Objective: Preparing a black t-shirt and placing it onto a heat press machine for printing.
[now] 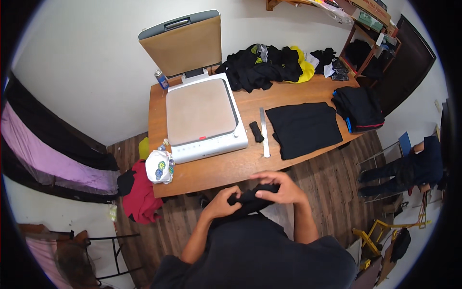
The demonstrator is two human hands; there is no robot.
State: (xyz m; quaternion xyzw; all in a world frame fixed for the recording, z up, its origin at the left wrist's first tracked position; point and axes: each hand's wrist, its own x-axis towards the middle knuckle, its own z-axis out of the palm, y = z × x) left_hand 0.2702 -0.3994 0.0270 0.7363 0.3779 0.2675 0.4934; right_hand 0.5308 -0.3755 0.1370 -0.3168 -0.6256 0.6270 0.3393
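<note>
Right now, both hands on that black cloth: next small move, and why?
Probably carry the black cloth forward over the wooden table and start spreading it. The left hand and right hand hold it bunched short of the table edge, and the heat press stands open with its platen bare.

Both forearms rise from the lower edge, elbows bent, meeting before the chest. The left hand (222, 204) is curled closed; the right hand (278, 189) arches over it, fingers gripping.
</note>
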